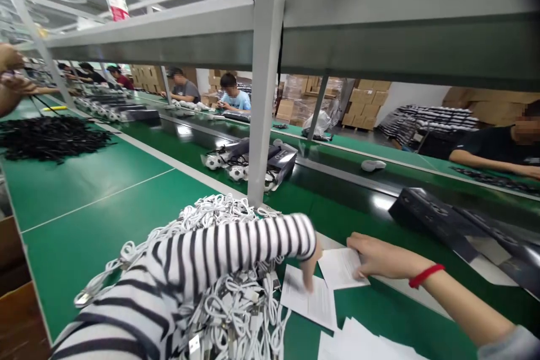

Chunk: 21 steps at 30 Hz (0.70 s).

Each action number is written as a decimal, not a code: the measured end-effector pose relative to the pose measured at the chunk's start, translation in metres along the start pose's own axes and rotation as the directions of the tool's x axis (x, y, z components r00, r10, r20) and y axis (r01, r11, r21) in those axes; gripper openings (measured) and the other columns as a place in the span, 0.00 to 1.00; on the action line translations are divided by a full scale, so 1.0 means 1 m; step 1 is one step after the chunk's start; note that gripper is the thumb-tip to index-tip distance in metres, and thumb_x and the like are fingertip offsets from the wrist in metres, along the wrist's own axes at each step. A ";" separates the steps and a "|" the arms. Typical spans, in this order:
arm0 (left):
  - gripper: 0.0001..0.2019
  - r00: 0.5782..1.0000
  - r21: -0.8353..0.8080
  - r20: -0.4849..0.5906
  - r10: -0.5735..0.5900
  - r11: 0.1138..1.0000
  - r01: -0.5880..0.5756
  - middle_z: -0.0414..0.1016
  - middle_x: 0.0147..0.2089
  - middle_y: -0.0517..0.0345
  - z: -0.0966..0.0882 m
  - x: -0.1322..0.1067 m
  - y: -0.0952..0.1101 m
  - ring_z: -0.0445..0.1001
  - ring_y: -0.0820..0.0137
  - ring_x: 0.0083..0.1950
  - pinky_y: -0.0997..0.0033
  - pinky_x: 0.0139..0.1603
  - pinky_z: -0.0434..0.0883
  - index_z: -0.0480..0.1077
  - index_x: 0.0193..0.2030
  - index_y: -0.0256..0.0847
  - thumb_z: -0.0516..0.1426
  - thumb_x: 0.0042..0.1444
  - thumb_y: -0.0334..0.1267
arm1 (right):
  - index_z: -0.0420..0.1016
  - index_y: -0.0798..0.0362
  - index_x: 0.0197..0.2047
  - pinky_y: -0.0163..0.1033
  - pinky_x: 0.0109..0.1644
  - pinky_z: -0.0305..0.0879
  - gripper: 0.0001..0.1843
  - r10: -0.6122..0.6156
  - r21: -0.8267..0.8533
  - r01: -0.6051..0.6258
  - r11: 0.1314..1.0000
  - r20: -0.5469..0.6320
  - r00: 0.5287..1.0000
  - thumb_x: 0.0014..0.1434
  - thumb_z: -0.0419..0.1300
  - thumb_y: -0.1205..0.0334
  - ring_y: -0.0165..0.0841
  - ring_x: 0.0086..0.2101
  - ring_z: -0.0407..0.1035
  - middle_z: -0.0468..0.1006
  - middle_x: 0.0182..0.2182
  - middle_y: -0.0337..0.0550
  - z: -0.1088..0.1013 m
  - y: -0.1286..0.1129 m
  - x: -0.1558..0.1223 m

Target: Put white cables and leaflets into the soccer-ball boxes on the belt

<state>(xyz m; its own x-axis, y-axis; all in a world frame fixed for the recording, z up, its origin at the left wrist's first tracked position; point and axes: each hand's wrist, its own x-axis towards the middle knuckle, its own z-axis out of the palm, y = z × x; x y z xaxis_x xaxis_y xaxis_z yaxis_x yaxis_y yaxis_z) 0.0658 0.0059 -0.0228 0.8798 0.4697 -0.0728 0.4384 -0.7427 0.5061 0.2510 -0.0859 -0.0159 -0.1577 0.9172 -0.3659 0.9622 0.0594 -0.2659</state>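
My left hand [311,268] pokes out of a black-and-white striped sleeve and points down, fingers together, pinching a white printed sheet [310,299] that lies on the green table. Just to its right, my right hand [373,256], with a red band at the wrist, is curled over a smaller folded leaflet [337,269] and holds its right edge. The two papers overlap a little. More loose white sheets [363,343] lie at the near edge.
A heap of white cables [219,219] sits under my left arm, against a grey post [264,95]. Black cables [50,138] are piled far left. Black boxes [426,214] and ball-patterned items [213,162] lie by the conveyor. Other people work across and farther down the line.
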 end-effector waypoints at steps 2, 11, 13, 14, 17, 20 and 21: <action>0.20 0.986 0.162 0.166 -0.035 0.987 0.008 0.69 0.19 0.59 0.014 -0.028 -0.015 0.72 0.60 0.26 0.63 0.34 0.70 0.69 0.20 0.44 0.71 0.22 0.48 | 0.62 0.52 0.29 0.37 0.35 0.58 0.10 -0.074 0.150 0.071 0.986 0.014 0.997 0.49 0.59 0.57 0.35 0.34 0.63 0.68 0.33 0.41 -0.008 0.003 0.000; 0.17 0.948 0.261 0.315 0.044 0.956 -0.131 0.72 0.48 0.52 -0.059 -0.039 -0.031 0.73 0.66 0.44 0.72 0.44 0.68 0.70 0.47 0.40 0.61 0.52 0.43 | 0.61 0.51 0.39 0.34 0.35 0.61 0.18 -0.253 0.838 0.307 0.451 -0.210 0.945 0.52 0.65 0.54 0.30 0.33 0.65 0.69 0.32 0.38 -0.037 -0.007 0.003; 0.26 0.981 0.449 0.147 -0.126 0.892 0.047 0.67 0.54 0.47 -0.076 -0.044 -0.043 0.70 0.58 0.51 0.65 0.47 0.68 0.66 0.54 0.41 0.62 0.49 0.47 | 0.60 0.48 0.48 0.34 0.34 0.61 0.23 -0.221 0.880 0.340 0.332 -0.278 0.935 0.53 0.64 0.53 0.30 0.30 0.65 0.68 0.31 0.36 -0.031 -0.009 0.008; 0.30 0.968 0.517 0.109 -0.225 0.845 0.138 0.66 0.55 0.45 -0.080 -0.046 -0.048 0.68 0.54 0.53 0.61 0.48 0.68 0.64 0.57 0.42 0.62 0.47 0.50 | 0.60 0.47 0.51 0.34 0.34 0.61 0.25 -0.231 0.889 0.337 0.310 -0.274 0.934 0.53 0.64 0.53 0.29 0.30 0.65 0.68 0.31 0.35 -0.027 -0.010 0.010; 0.35 0.885 0.613 0.100 -0.456 0.728 0.306 0.64 0.58 0.39 -0.075 -0.049 -0.059 0.68 0.49 0.53 0.55 0.47 0.69 0.61 0.60 0.39 0.57 0.50 0.57 | 0.68 0.51 0.47 0.34 0.36 0.61 0.20 -0.382 0.826 0.259 0.500 -0.057 0.922 0.53 0.63 0.53 0.31 0.34 0.66 0.69 0.34 0.38 -0.015 -0.022 0.014; 0.25 0.878 0.643 0.106 -0.467 0.706 0.298 0.65 0.57 0.39 -0.056 -0.047 -0.063 0.70 0.51 0.52 0.57 0.47 0.69 0.63 0.58 0.37 0.53 0.57 0.48 | 0.72 0.55 0.37 0.35 0.38 0.60 0.14 -0.418 0.582 0.268 0.768 0.137 0.898 0.54 0.61 0.53 0.34 0.36 0.65 0.71 0.35 0.41 -0.006 -0.050 0.013; 0.23 0.892 0.649 0.117 -0.436 0.714 0.263 0.66 0.56 0.39 -0.051 -0.046 -0.063 0.69 0.52 0.52 0.58 0.48 0.69 0.64 0.57 0.36 0.54 0.58 0.45 | 0.72 0.55 0.37 0.36 0.38 0.60 0.14 -0.405 0.488 0.296 0.822 0.135 0.904 0.54 0.61 0.52 0.34 0.36 0.65 0.71 0.36 0.41 -0.004 -0.061 0.011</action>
<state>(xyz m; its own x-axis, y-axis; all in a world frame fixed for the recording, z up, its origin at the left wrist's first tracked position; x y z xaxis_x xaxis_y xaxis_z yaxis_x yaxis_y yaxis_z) -0.0114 0.0559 -0.0079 0.6156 0.6870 -0.3860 0.6637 -0.7161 -0.2160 0.1912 -0.0785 -0.0002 -0.5627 0.7519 -0.3434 0.6355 0.1278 -0.7615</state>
